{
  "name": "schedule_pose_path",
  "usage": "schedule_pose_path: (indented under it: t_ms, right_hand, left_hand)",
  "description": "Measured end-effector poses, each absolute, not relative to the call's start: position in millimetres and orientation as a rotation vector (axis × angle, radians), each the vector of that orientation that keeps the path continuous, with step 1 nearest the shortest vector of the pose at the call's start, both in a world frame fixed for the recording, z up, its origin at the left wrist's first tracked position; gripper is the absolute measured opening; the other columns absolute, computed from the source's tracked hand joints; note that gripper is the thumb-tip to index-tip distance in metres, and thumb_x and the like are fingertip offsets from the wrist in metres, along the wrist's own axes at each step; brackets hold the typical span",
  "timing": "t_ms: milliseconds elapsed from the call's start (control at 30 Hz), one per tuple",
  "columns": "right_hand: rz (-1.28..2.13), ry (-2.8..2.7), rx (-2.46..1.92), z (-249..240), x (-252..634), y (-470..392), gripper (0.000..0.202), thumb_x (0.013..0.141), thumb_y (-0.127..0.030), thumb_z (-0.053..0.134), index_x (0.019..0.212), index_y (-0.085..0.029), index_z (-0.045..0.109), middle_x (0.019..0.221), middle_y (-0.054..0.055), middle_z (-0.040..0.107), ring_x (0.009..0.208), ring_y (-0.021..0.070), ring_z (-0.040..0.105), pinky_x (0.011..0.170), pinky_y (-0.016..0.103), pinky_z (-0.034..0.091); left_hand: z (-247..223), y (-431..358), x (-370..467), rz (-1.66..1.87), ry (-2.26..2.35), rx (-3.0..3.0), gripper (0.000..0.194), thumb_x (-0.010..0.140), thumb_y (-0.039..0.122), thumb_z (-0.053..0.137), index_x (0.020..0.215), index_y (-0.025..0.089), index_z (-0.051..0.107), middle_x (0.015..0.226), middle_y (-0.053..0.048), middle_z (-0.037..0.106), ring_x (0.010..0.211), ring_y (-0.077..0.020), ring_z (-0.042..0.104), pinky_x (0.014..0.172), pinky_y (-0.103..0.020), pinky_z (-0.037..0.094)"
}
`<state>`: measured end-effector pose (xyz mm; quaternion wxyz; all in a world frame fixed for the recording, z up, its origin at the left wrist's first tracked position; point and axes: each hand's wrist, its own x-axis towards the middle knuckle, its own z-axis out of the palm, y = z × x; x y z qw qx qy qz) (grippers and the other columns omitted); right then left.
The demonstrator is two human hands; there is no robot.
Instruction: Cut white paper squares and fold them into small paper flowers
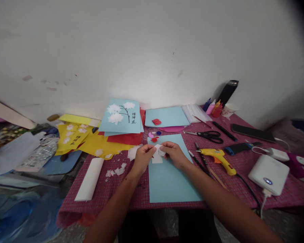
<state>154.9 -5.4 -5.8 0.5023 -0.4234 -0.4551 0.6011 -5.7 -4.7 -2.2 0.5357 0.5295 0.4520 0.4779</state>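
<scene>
My left hand (144,157) and my right hand (174,154) meet over a light blue sheet (173,185) on the table. Thumb and fingers of each hand pinch a small piece of white tissue paper (160,151) between them; its exact shape is hard to make out. Just beneath, a white paper rectangle (157,159) lies on the blue sheet. Beside my left hand is a loose bit of white tissue (133,153). Torn white scraps (116,171) are scattered farther left. Small red and purple paper pieces (154,139) lie beyond my fingertips.
A yellow glue gun (219,157), black scissors (210,135) and a white power bank (270,173) are on the right. Paint bottles (212,107) stand by a black flask (228,91). A blue picture with white flowers (121,116) rests at the back; a folded white paper (90,179) lies left.
</scene>
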Motion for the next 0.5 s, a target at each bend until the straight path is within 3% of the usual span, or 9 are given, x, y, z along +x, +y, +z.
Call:
schedule_pose_path:
  t_ms: [500]
  right_hand:
    - [1.509, -0.973, -1.007, -11.6, 156.2, -2.9, 0.023, 0.071, -0.036, 0.07, 0.074, -0.016, 0.061, 0.06, 0.0, 0.059, 0.045, 0.0081, 0.045, 0.043, 0.022, 0.033]
  left_hand:
    - [-6.5, -1.9, -4.4, 1.189, 0.998, 1.085, 0.025, 0.071, 0.035, 0.07, 0.081, 0.013, 0.066, 0.07, -0.001, 0.062, 0.058, -0.009, 0.053, 0.056, -0.022, 0.043]
